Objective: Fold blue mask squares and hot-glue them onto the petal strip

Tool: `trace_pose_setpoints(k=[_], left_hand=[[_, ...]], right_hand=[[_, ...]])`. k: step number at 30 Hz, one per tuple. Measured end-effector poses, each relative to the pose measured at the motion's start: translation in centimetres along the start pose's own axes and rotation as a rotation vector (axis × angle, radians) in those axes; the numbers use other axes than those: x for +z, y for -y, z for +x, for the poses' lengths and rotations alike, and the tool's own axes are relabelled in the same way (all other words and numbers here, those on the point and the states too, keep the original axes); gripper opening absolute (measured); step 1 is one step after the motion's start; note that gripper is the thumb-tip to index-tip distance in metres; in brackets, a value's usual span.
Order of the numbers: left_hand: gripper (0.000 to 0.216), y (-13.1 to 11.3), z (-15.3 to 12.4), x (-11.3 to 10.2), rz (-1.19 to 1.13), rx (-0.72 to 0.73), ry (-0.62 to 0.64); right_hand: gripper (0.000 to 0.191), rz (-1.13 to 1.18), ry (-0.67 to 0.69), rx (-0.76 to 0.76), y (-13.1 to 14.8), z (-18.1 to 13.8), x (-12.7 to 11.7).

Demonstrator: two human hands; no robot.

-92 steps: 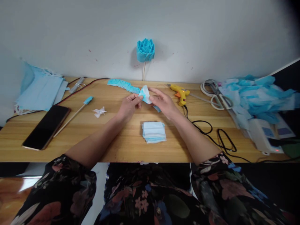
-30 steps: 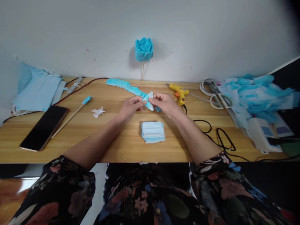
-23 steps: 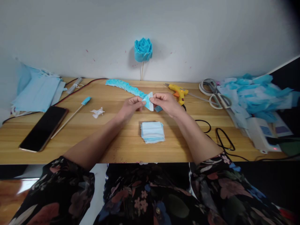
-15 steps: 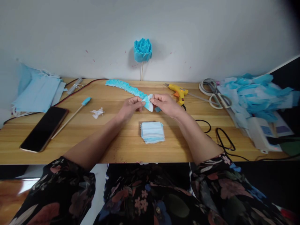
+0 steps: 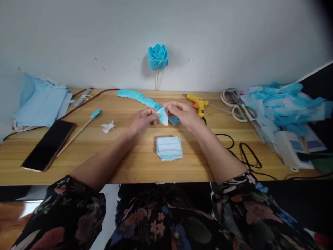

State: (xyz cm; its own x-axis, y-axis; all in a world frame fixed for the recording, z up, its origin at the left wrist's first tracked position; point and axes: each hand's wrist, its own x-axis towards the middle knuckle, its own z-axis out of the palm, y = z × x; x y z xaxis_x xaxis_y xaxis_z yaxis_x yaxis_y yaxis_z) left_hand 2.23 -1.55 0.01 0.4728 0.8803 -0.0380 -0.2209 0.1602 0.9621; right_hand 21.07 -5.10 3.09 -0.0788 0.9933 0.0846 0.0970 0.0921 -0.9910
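Note:
Between my two hands is a small blue-and-white fabric piece (image 5: 163, 116), folded to a pointed shape. My left hand (image 5: 144, 119) pinches its left side between thumb and fingers. At its upper right edge, my right hand (image 5: 183, 114) pinches it too. Just behind the hands, a row of overlapping folded blue pieces (image 5: 139, 97) runs off to the back left. Another blue piece (image 5: 174, 120) lies on the table beneath my right hand. Nearer to me rests a stack of cut blue-and-white squares (image 5: 169, 148).
A finished blue flower (image 5: 158, 57) on a stick leans at the wall. Right are a yellow glue gun (image 5: 199, 103), scissors (image 5: 244, 111), tape (image 5: 230, 96) and a blue scrap heap (image 5: 283, 104). Left are face masks (image 5: 43, 102), a phone (image 5: 49, 145) and a blue-tipped stick (image 5: 78, 133).
The piece in my hands has gone from a loosely gathered shape to a flatter, sharper triangle. My right fingers have shifted slightly up along its edge, baring more of the blue piece below.

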Motion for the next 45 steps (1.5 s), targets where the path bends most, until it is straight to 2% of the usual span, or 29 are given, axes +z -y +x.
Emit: trace_pose_setpoints(k=[8,20,24,31,45], left_hand=[[0.031,-0.1,0.0,-0.1,0.091,0.0,0.041],[0.034,0.0,0.2,-0.2,0.057,-0.025,0.037],[0.034,0.0,0.1,-0.3,0.031,-0.024,0.024],[0.032,-0.1,0.1,-0.1,-0.033,-0.018,-0.016],[0.032,-0.1,0.0,-0.2,-0.068,-0.023,-0.008]], right_hand=[[0.033,-0.095,-0.055,-0.03,-0.4,0.0,0.6],[0.035,-0.145,0.005,0.02,-0.2,0.1,-0.1],[0.034,-0.037,0.032,0.041,-0.4,0.2,-0.5],[0.038,0.235,-0.14,0.119,-1.6,1.1,-1.4],[0.032,0.082,-0.241,0.044,-1.0,0.7,-0.6]])
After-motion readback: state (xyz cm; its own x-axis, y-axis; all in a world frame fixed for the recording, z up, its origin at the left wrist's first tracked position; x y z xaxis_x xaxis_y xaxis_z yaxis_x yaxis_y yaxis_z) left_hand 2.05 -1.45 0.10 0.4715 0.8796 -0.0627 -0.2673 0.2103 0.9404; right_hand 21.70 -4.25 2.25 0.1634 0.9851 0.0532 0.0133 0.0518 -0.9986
